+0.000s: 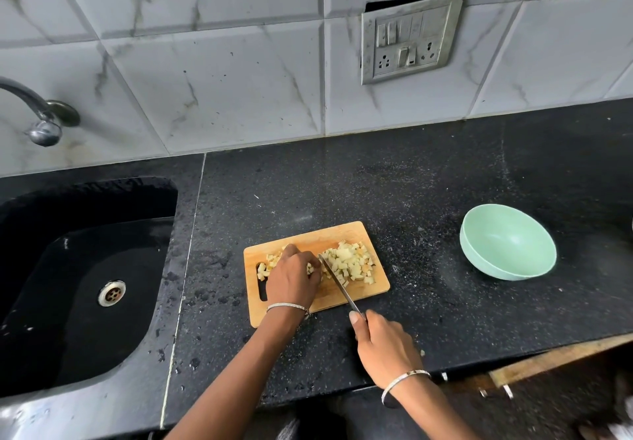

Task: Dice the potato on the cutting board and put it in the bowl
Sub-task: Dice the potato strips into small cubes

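The potato [349,263], mostly diced, lies just below frame centre on the cutting board [342,234]. The left grip [291,280] curls over the left-side pieces, likely steadying them. The right grip [383,340] wraps the knife [337,280] handle, blade alongside. The bowl [507,241] waits empty at right.

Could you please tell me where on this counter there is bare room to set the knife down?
Bare counter lies between the cutting board and the bowl, behind the board up to the tiled wall, and in the strip between sink and board. The board itself is crowded: potato pieces, left hand and the right hand's knife.
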`<act>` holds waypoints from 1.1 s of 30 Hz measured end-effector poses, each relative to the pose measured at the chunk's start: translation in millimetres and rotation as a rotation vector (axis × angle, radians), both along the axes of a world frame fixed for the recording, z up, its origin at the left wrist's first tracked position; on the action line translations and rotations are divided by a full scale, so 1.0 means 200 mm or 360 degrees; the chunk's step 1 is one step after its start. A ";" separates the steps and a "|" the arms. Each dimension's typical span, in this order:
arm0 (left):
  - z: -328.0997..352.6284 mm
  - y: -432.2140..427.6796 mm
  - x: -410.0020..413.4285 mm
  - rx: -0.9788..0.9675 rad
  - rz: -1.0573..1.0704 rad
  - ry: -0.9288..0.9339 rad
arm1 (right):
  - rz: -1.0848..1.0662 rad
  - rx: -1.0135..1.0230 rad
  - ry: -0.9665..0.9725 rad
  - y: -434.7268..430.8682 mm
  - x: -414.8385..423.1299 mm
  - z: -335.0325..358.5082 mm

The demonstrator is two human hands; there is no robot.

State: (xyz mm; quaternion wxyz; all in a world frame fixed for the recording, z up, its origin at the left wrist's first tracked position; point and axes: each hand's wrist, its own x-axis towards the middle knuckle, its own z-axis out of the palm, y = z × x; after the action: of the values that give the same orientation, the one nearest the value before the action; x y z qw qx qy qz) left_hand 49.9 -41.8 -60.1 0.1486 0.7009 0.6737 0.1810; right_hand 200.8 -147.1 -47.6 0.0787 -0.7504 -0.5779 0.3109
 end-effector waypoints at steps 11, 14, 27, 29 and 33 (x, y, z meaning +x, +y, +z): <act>-0.01 0.01 0.01 -0.0045 0.0075 -0.0058 | 0.0068 0.0058 -0.0213 0.01 -0.09 -0.01; -0.01 0.01 0.01 -0.0048 0.0095 -0.0042 | 0.0100 0.0090 -0.0309 0.04 -0.12 -0.02; 0.01 0.06 -0.02 0.0010 0.0152 -0.0128 | 0.0005 -0.0136 0.0028 0.03 0.01 0.00; 0.02 0.08 -0.04 -0.0005 0.0140 -0.0153 | -0.0029 -0.0082 0.0045 0.03 0.02 0.01; 0.03 0.10 -0.03 -0.0055 0.0029 -0.0060 | -0.0047 0.0009 -0.0001 0.07 0.03 0.02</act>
State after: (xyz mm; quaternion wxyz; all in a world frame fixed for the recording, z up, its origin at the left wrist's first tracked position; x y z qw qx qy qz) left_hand 43.9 -22.6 -55.0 0.1718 0.6885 0.6801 0.1840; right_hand 206.4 -133.4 -43.6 0.0852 -0.7588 -0.5677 0.3077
